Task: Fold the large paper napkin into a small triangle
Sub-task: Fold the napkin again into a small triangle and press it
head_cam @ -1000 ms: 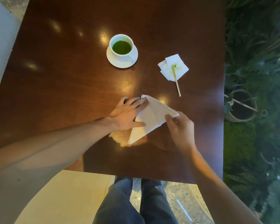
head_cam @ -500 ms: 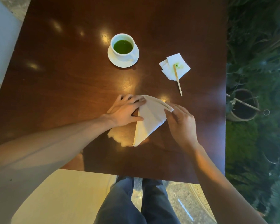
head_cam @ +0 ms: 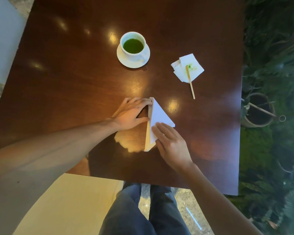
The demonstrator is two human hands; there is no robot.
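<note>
The white paper napkin (head_cam: 157,116) lies folded into a narrow triangle near the middle of the dark wooden table (head_cam: 75,82), its apex pointing away from me. My left hand (head_cam: 131,114) rests at its left edge, with fingertips and thumb touching that long folded side. My right hand (head_cam: 171,143) lies flat on the napkin's lower right part, fingers spread and pressing down, hiding that corner.
A white cup of green drink on a saucer (head_cam: 133,50) stands at the back. A stained small napkin (head_cam: 187,67) with a wooden stirrer (head_cam: 190,82) lies back right. Plants and a pot (head_cam: 258,109) border the table's right edge. My legs (head_cam: 146,211) are below.
The napkin has turned more upright and lies flatter. My right hand has let go of its right corner and slid down onto its lower part, now pressing flat. My left hand shifted to the left edge.
</note>
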